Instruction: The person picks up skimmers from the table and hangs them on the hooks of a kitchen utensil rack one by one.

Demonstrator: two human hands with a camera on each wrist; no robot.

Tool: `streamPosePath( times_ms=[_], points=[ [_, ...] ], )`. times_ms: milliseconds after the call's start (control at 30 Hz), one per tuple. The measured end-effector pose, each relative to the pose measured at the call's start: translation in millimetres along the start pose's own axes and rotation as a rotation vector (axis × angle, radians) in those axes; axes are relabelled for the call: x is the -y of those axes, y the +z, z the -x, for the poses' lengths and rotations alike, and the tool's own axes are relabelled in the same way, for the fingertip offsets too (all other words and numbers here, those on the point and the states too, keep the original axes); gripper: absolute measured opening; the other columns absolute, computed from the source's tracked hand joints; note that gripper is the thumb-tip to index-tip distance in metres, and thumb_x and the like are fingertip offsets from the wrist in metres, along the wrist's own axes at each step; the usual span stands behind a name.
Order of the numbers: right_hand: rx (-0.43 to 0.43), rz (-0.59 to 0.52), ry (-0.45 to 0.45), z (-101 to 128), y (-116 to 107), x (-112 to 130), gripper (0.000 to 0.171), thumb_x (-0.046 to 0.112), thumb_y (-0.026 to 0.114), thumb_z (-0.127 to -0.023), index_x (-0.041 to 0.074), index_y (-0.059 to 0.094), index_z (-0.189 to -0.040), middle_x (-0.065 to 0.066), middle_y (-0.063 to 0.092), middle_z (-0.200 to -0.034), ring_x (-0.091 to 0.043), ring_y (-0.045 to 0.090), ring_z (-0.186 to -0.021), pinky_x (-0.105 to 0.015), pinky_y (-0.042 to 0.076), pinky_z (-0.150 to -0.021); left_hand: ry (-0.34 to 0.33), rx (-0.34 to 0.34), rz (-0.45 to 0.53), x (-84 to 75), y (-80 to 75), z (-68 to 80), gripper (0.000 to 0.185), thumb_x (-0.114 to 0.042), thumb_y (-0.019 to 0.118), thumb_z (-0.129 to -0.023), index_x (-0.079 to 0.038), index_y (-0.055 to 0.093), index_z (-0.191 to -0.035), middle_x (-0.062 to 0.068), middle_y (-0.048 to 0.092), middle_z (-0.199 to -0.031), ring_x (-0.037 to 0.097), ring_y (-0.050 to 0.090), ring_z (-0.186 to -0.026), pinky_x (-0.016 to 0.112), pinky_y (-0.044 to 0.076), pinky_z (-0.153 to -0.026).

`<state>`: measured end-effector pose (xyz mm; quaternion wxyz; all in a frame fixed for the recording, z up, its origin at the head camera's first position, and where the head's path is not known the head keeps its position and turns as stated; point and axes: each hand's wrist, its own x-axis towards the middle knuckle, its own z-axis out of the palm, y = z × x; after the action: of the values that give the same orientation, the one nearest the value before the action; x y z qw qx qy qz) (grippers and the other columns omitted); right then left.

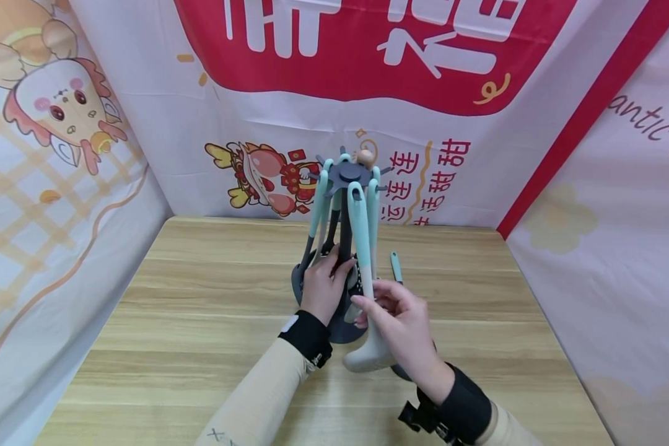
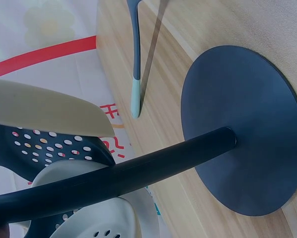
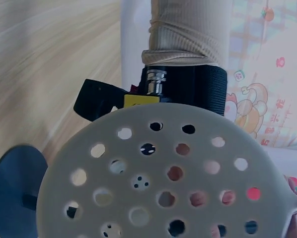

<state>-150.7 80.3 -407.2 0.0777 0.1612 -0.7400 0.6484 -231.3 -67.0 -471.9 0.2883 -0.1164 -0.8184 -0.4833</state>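
Note:
A dark utensil stand (image 1: 348,176) with a round base (image 2: 258,148) stands on the table, several mint-handled utensils hanging round its top. My left hand (image 1: 324,288) grips the stand's dark pole (image 2: 178,161) below them. In my right hand (image 1: 404,325) is a grey skimmer (image 1: 368,354), pinched by the handle, head down. The mint end of that handle is up by the stand's top; whether it is on a hook I cannot tell. The skimmer's round, perforated head (image 3: 131,191) fills much of the right wrist view and hides most of that hand.
A dark utensil with a mint handle tip (image 1: 396,266) lies on the wooden table (image 1: 201,322), right of the stand. A dark slotted utensil (image 2: 54,148) and pale ones hang by the pole. Printed cloth (image 1: 161,142) surrounds the table's back and sides.

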Motion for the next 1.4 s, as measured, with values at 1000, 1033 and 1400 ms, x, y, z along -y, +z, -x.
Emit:
streamPosePath(
  times_ms=[1000, 1033, 1400],
  points=[
    [-0.079, 0.245, -0.168, -25, 11, -24, 0.018, 0.012, 0.08, -0.083, 0.002, 0.073, -0.096, -0.007, 0.072, -0.083, -0.009, 0.061, -0.069, -0.021, 0.051, -0.062, -0.007, 0.017, -0.063, -0.1, -0.8, 0.7, 0.033, -0.015, 0.064, -0.097, 0.0, 0.063, -0.126, 0.017, 0.074, -0.105, 0.028, 0.073, -0.096, 0.039, 0.06, -0.081],
    [-0.077, 0.251, -0.179, -26, 11, -24, 0.018, 0.012, 0.08, -0.083, 0.001, 0.073, -0.096, -0.008, 0.072, -0.084, -0.01, 0.061, -0.069, -0.022, 0.051, -0.063, -0.009, 0.017, -0.063, -0.2, -0.9, 0.5, 0.033, -0.015, 0.064, -0.097, 0.0, 0.063, -0.126, 0.017, 0.074, -0.105, 0.028, 0.073, -0.095, 0.039, 0.06, -0.081],
    [-0.081, 0.283, -0.24, -31, 11, -29, 0.018, 0.013, 0.081, -0.082, 0.004, 0.072, -0.096, -0.008, 0.073, -0.085, -0.014, 0.064, -0.07, -0.023, 0.051, -0.063, -0.055, 0.033, -0.072, -0.8, -0.9, 0.1, 0.031, -0.021, 0.063, -0.098, -0.004, 0.065, -0.125, 0.014, 0.075, -0.104, 0.027, 0.073, -0.096, 0.04, 0.06, -0.082]
  ],
)
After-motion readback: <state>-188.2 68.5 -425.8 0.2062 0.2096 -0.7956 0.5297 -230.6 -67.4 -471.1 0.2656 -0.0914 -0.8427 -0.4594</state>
